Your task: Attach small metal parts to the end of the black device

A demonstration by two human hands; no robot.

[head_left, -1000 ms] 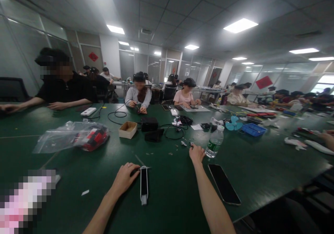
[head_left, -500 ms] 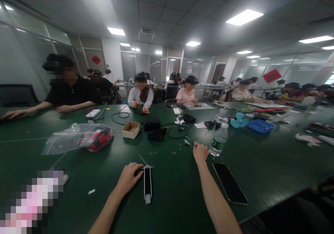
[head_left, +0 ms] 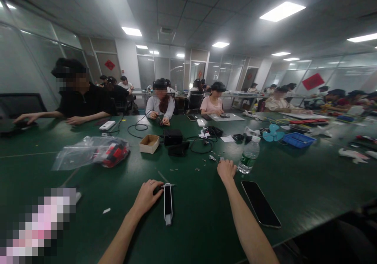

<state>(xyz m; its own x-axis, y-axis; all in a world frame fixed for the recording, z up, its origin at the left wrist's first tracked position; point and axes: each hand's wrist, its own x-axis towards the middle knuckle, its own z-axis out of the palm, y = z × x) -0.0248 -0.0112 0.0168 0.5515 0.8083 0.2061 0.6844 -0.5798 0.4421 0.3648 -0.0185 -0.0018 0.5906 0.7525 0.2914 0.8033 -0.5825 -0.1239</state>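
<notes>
My left hand, a ring on one finger, rests on the green table. Its thumb and fingertips close on the upper left end of a narrow white-framed device with a long black face and a thin crossbar at its top. Farther out, my right hand reaches down to the table with curled fingers. Its fingertips are at a tiny pale part; whether they pinch it is hidden. Small white pieces and tiny metal bits lie left of that hand.
A water bottle stands just right of my right hand, with a black phone nearer me. Beyond are an open box, black cases, cables and a blue tray. A plastic bag lies left. People sit across the table.
The whole view has shifted slightly. Both hands keep nearly the same places, the left at the device and the right by the small pieces.
</notes>
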